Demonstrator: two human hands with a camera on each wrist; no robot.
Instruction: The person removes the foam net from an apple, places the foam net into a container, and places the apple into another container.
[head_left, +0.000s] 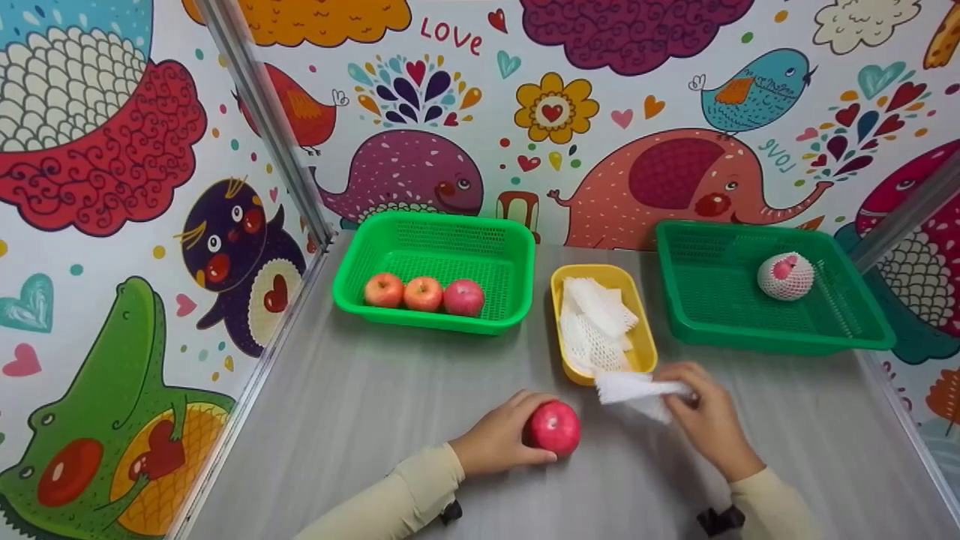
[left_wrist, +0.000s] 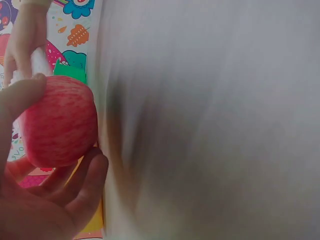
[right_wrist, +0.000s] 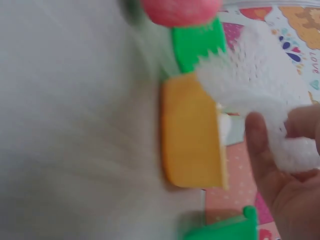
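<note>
My left hand [head_left: 501,436] holds a red apple [head_left: 556,429] between thumb and curled fingers, over the near middle of the table. In the left wrist view the thumb lies on one side of the apple [left_wrist: 60,122] and the fingers on the other. To the right, my right hand [head_left: 709,420] pinches a white foam fruit net [head_left: 637,391] between thumb and fingers. The net's fringed end points toward the apple in the right wrist view, and its other end [right_wrist: 295,152] passes under the fingers. More white nets [head_left: 596,322] lie in the yellow basket [head_left: 646,349] just beyond.
A bright green basket [head_left: 435,321] at the back left holds three apples [head_left: 423,293] in a row. The darker green basket [head_left: 720,315] at the back right holds one apple in a white net [head_left: 785,277]. Patterned walls [head_left: 525,112] stand behind and at both sides.
</note>
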